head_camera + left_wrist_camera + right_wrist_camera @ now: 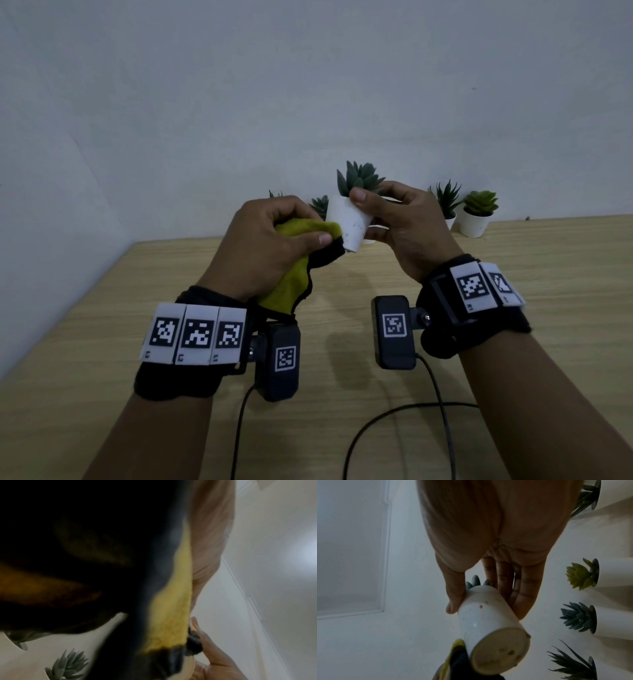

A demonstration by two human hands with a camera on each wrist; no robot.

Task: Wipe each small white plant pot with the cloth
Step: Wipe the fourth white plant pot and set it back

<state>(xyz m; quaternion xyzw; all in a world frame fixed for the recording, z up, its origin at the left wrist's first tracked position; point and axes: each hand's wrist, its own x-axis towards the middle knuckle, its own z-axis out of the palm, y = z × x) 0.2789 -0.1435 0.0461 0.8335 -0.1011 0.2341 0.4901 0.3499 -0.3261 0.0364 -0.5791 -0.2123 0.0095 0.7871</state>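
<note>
Right grip [407,222] pinches raised pot [349,222]; left grip [270,240] clutches cloth [291,274] against it; other pots [474,224] behind.

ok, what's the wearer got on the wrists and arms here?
Bare forearms, no sleeves. Left hand and right hand each have a black wrist wrap with white square-code tags, plus a black camera box with its own tag, trailing a black cable.

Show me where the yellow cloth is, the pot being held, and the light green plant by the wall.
yellow cloth [301,229], head view, on the fold above the left thumb.
held pot [349,221], head view, on its white side wall.
light green plant [481,202], head view, on its leaves.
</note>
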